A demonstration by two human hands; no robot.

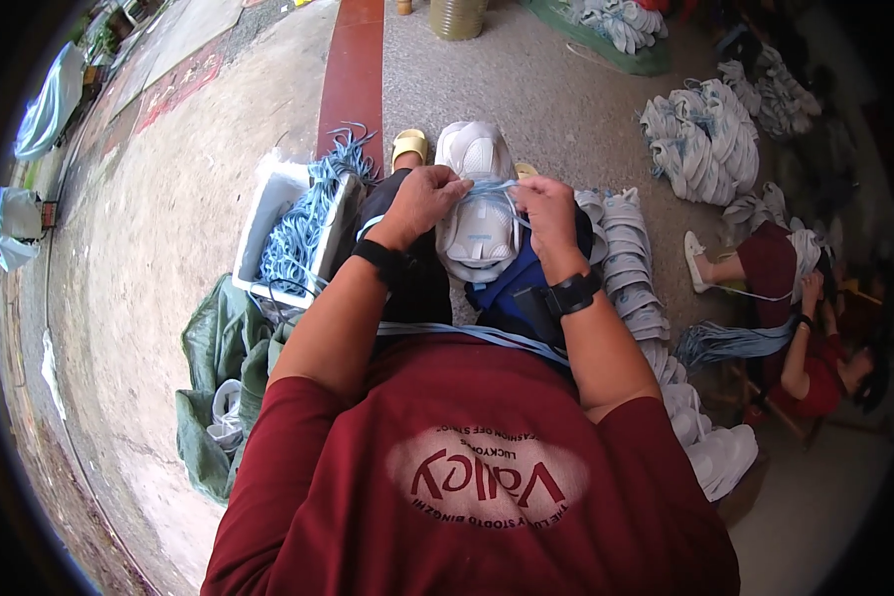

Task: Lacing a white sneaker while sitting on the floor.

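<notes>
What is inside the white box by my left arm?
The white box holds a heap of light blue laces spilling over its rim toward the left hand. The box's bottom is covered by them.

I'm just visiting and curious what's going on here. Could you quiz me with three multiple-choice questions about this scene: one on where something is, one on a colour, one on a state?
1. Where is the white box of laces?
A. at the person's left
B. at the person's right
C. on the lap

2. What colour are the laces?
A. red
B. light blue
C. black

3. What are the hands doing?
A. resting empty
B. both gripping a lace on the shoe
C. holding a cup

Answers: 1 A, it sits left of the knees. 2 B, pale blue strands fill it. 3 B, the left hand and right hand pinch a lace over the white shoe.
</notes>
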